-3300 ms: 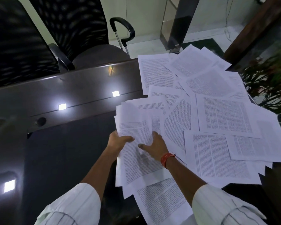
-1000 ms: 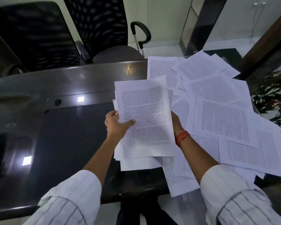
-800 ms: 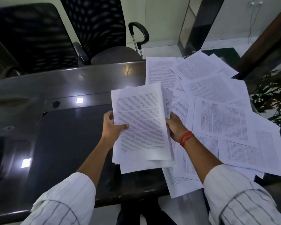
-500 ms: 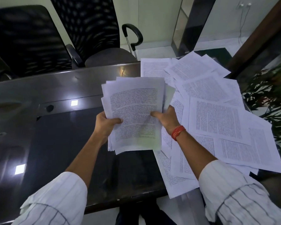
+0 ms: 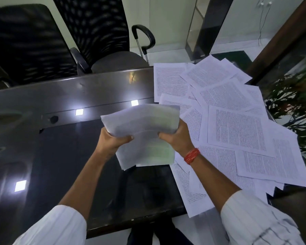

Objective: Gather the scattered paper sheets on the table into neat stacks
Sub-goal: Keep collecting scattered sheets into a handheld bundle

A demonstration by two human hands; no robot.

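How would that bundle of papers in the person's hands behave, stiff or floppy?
Probably floppy: the bundle of papers bows over between the left hand and right hand, and its lower part hangs down. Its edges look uneven, so sheets may slide apart if the grip loosens. It likely weighs little, since a grip at mid-height carries it.

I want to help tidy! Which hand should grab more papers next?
Probably the right hand: the scattered white printed sheets lie right beside it. The left hand sits over bare dark table and could hold the white paper bundle.
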